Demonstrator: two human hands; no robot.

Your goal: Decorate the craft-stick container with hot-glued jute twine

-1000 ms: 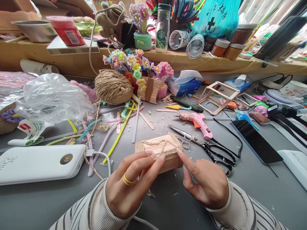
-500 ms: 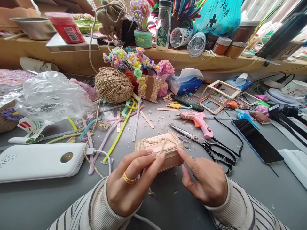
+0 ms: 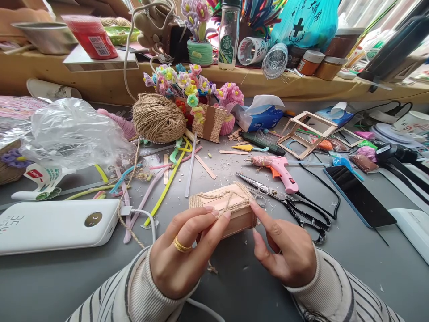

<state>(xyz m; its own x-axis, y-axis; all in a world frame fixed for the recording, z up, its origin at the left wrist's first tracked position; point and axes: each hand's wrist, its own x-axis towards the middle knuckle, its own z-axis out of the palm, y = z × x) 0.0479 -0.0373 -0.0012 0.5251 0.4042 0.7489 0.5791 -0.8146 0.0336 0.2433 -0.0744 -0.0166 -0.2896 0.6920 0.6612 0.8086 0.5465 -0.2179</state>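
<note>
A small wooden box (image 3: 239, 221) made of craft sticks sits in front of me, with jute twine (image 3: 211, 195) laid along its edges and across its top. My left hand (image 3: 187, 248), a gold ring on one finger, pinches the twine over the box's near top edge. The index fingertip of my right hand (image 3: 284, 250) touches the twine-wrapped right corner. Its thumb is apart from the index finger, close to the box's right side. The right hand's other fingers are curled and partly hidden.
Black-handled scissors (image 3: 288, 201) and a pink glue gun (image 3: 276, 169) lie just beyond the box. A phone (image 3: 358, 197) is at right, a white power bank (image 3: 60, 226) at left. Behind are a twine ball (image 3: 159, 117), a stick frame (image 3: 306, 134) and a glass bottle (image 3: 229, 38).
The right index finger and thumb have shifted very slightly at the box's right corner, and the box is turned a touch. My left hand keeps its pinch on the twine.
</note>
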